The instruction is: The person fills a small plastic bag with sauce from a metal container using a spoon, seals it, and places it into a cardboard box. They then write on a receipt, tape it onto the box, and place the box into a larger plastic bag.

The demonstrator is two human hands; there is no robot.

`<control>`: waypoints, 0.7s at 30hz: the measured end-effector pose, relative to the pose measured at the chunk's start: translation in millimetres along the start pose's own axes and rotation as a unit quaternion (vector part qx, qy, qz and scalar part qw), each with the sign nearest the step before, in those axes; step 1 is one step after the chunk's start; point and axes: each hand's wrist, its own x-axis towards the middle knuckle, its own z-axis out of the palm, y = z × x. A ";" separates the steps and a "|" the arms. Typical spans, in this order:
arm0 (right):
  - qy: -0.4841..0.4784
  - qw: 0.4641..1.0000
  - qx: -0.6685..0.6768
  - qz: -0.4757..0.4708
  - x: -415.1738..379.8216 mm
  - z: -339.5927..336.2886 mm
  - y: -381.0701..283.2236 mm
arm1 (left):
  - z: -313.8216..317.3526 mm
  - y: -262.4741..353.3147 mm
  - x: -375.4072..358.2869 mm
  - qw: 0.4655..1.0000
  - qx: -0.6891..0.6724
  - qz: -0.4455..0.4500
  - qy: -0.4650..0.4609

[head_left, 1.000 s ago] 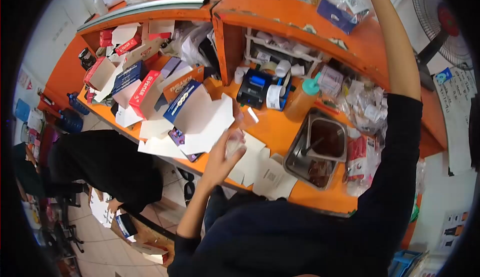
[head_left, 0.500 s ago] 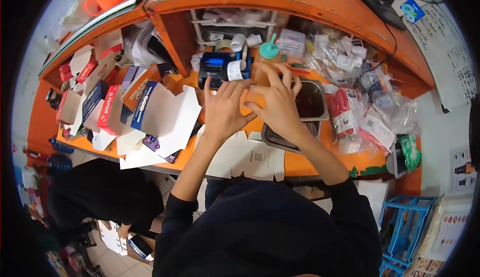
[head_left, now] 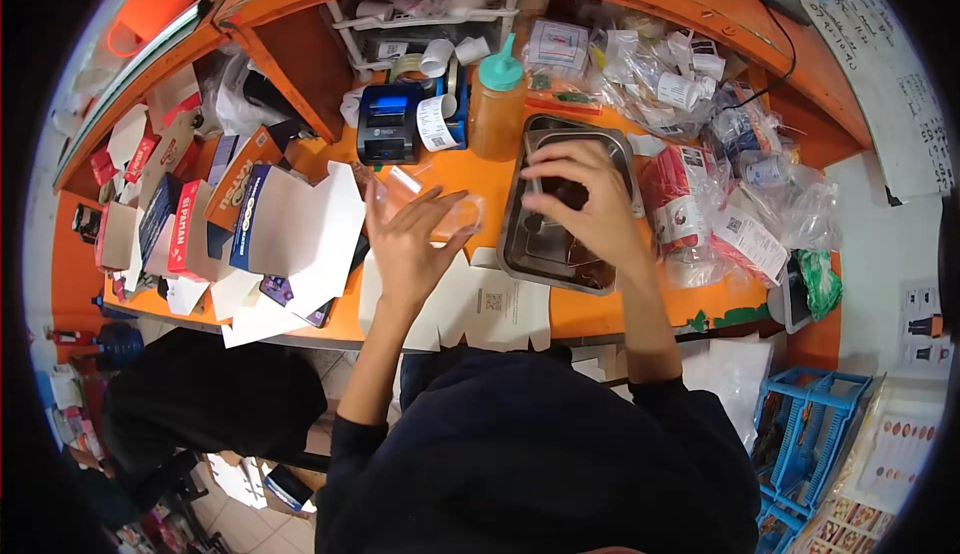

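Head view. Red carton (head_left: 188, 229) at the left of the orange counter (head_left: 600, 316): white lettering, apparently "SIRAMAN", not fully legible. Orange carton (head_left: 238, 179) beside it: pale lettering, unreadable. Blue-edged carton flap (head_left: 247, 219): white print, too small to read. Flat white carton blank (head_left: 492, 306) at the counter's near edge: one QR code printed on it. White packets (head_left: 745, 239) at the right: QR codes on the labels. Blue receipt printer (head_left: 385, 134) at the back, paper strip curling out, print illegible.

Left hand (head_left: 405, 244): forearm raised from the near edge, palm turned up and inward, fingers spread and slightly curled. Clear plastic cup (head_left: 450, 216) lying on its side against the fingertips, cupped loosely rather than clamped, above the counter just left of the steel tray (head_left: 520, 244).

Right hand (head_left: 590, 199): forearm angled in from the lower right, wrist bent down, palm facing down over the steel tray. Fingers half curled and bunched toward a dark utensil handle (head_left: 540, 212) inside the tray; actual contact cannot be determined. Dark brown contents in the tray. Orange squeeze bottle (head_left: 497, 104) with teal cap upright just behind the tray.
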 end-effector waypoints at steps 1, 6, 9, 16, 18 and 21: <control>0.020 0.986 -0.162 -0.038 -3.4 -14.3 -5.3 | -3.6 2.0 -3.4 0.999 0.003 -0.049 -0.009; -0.083 0.994 -0.067 -0.001 -27.7 25.1 80.3 | -3.4 12.3 -19.9 0.995 -0.023 -0.097 0.032; 0.141 0.989 -0.030 0.025 -16.4 15.7 98.3 | -1.8 18.2 -33.2 0.968 -0.100 -0.227 -0.038; -0.065 0.989 -0.122 -0.056 -21.7 33.0 78.1 | 6.7 20.4 -51.6 0.950 -0.155 -0.261 -0.075; 0.092 0.986 -0.133 -0.049 -12.2 40.5 94.2 | 3.9 22.4 -55.1 0.950 -0.132 -0.269 -0.093; 0.259 0.951 0.143 0.090 3.2 27.1 109.8 | -2.5 24.6 -56.8 0.945 -0.120 -0.286 -0.103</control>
